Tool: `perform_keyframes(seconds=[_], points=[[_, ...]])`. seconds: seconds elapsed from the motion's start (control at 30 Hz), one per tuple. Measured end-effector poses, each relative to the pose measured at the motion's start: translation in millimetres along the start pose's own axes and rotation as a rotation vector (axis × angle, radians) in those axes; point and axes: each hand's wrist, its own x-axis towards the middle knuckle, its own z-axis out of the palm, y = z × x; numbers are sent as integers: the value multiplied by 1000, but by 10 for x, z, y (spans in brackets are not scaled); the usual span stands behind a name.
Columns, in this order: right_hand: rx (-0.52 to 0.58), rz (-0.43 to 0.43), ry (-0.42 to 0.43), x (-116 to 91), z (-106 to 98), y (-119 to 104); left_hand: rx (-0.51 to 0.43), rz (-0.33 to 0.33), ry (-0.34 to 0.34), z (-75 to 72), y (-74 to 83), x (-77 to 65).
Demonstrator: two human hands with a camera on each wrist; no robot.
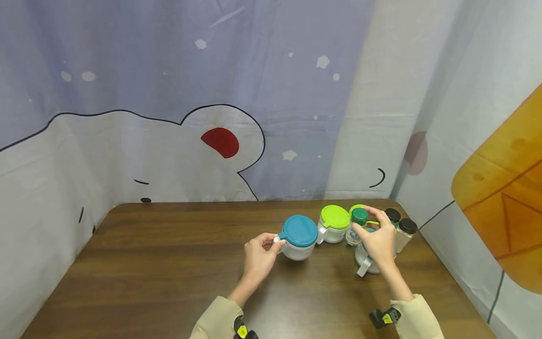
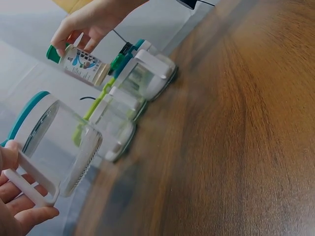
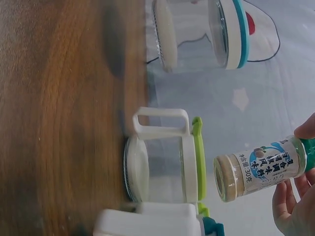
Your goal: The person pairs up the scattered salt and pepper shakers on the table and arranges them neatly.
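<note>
My left hand (image 1: 259, 259) grips the white handle of a clear jar with a blue lid (image 1: 299, 230); white contents lie at its bottom. In the left wrist view this jar (image 2: 64, 142) is lifted off the table. My right hand (image 1: 378, 238) holds a small seasoning bottle (image 3: 261, 167) by its green cap, fingers and thumb around the cap. Pale powder shows in the bottle's base, and it is raised above the table. Just left of the bottle stands a lime-lidded jar (image 1: 334, 219). Under the right hand is another handled jar (image 1: 366, 259), partly hidden.
A second lime-lidded jar (image 1: 357, 207) stands behind the bottle, mostly covered. Two black-capped bottles (image 1: 407, 227) stand at the right, close to the table's right edge. The brown wooden table (image 1: 148, 263) meets a printed curtain (image 1: 169, 155) at the back.
</note>
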Motion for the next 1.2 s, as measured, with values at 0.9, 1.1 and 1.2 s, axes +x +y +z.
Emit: perform_keyframes(seconds=[0.9,1.1,1.2], points=[[36,38,-99,-115,365,-82,4,-20,46,-232,-109,47],[48,47,-110,-146,412,-97,23,-38,61,-250,-131,37],[52,49,-113,-162,438,-109,27,-40,66,-256,-162,39]])
